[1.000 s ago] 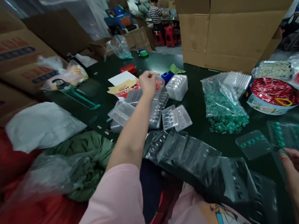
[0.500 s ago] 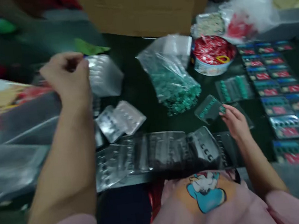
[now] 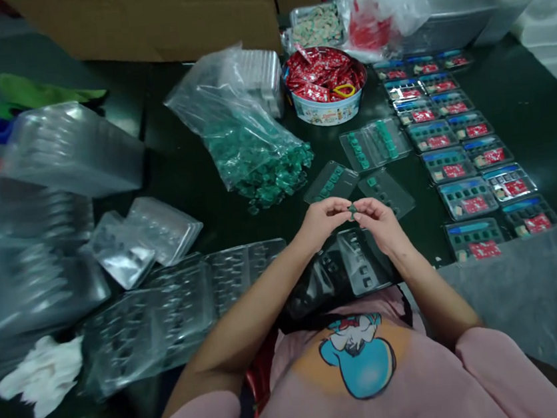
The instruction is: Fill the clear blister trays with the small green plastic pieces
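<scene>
My left hand (image 3: pixel 325 222) and my right hand (image 3: pixel 379 221) meet fingertip to fingertip over the front of the table. Pinched between them is a small green piece (image 3: pixel 352 209), too small to make out fully. Just behind lies a clear tray (image 3: pixel 334 181) with a row of green pieces. A second clear tray (image 3: pixel 388 193), with a green piece at one corner, lies beside my right fingers. Under my wrists are clear moulded trays (image 3: pixel 361 263). A plastic bag (image 3: pixel 245 139) spills loose green pieces (image 3: pixel 278 179) to the left.
A round tin (image 3: pixel 328 111) holds red packets. Rows of filled trays (image 3: pixel 454 165) line the right side. Stacked clear trays (image 3: pixel 70 149) stand at the left, near a crumpled white tissue (image 3: pixel 43 376). A cardboard box (image 3: pixel 161 24) bounds the back.
My left hand has come from the stacked trays at the left to meet my right hand. Both now pinch the small green piece. The camera view has swung to the right.
</scene>
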Tool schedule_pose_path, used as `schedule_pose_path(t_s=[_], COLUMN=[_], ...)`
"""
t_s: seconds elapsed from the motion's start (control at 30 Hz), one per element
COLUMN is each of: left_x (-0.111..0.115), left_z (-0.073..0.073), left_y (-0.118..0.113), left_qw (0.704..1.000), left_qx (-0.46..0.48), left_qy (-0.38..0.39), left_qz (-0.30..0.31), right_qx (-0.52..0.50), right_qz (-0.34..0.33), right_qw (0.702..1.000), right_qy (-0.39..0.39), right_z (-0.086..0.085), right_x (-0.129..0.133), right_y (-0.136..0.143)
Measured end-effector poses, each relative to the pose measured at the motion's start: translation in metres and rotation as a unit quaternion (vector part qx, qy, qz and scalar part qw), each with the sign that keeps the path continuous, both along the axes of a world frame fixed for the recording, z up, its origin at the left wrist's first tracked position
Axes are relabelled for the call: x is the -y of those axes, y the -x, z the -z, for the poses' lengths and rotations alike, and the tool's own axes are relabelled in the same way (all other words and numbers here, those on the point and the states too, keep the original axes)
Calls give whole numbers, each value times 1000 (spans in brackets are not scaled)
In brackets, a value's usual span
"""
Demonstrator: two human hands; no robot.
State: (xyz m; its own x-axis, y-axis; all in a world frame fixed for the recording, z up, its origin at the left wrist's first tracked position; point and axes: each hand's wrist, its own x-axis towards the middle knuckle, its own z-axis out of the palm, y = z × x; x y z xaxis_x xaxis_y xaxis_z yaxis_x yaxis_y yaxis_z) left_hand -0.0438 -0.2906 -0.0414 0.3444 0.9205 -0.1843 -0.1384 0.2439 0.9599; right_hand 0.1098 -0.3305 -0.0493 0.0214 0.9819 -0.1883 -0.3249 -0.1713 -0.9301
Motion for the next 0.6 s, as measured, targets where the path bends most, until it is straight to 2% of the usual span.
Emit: schedule_pose_path(t_s=[0.13, 0.27, 0.4, 0.6], left_x=[5, -2, -16, -36], left_z=[4, 12, 17, 22], left_y=[-10, -23, -40, -76], left_qw=[998, 995, 998, 999], left_qx=[-6, 7, 6, 14], left_qy=[39, 62, 47, 36], left_qz=[44, 73, 45, -23], right_qx=[-77, -191, -208, -103], right_qz=[-38, -67, 3, 90], right_qw=[996, 973, 972, 990], right_qy=[37, 108, 107, 29], right_z=[5, 9, 11, 12], right_x=[10, 11, -2, -34], right_y=[-16, -33, -46, -61])
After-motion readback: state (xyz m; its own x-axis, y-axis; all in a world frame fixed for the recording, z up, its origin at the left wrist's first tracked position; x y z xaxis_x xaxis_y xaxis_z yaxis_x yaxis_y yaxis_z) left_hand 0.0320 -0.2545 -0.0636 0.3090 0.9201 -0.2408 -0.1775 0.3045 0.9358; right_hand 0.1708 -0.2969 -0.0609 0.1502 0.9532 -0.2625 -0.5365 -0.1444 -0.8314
